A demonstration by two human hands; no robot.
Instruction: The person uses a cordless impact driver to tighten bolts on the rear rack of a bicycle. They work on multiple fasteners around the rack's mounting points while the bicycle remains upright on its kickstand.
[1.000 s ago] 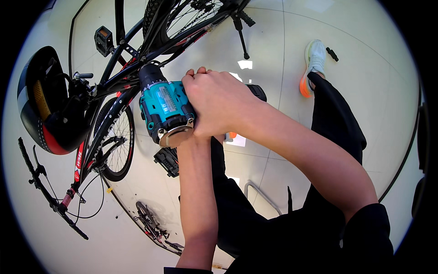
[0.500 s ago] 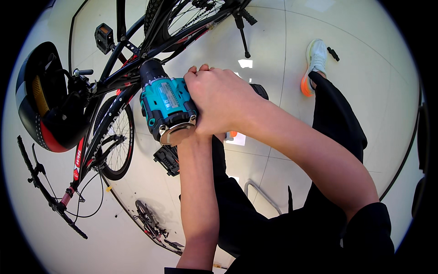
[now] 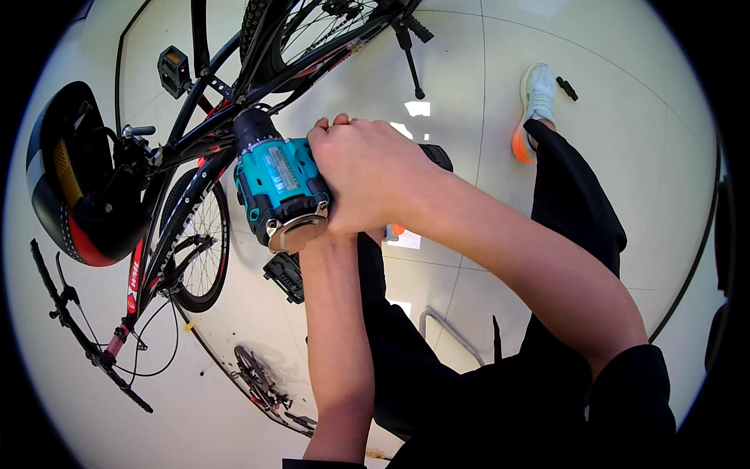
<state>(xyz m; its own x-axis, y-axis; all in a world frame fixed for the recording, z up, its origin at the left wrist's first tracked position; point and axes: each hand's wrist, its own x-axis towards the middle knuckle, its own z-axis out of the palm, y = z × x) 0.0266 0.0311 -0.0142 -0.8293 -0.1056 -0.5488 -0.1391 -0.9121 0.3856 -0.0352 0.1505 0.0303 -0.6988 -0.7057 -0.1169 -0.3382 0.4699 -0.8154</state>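
As the head camera looks down, a person's right hand [image 3: 366, 170] is wrapped over the handle of a teal-and-black power drill [image 3: 275, 173], left of centre. Its chuck points toward a black-and-red bicycle [image 3: 184, 223]; whether they touch is unclear. The left forearm [image 3: 337, 328] reaches up beneath; the left hand is hidden, its grip impossible to tell. Below the drill, a black case [image 3: 284, 277] rests on pale floor [image 3: 461, 86].
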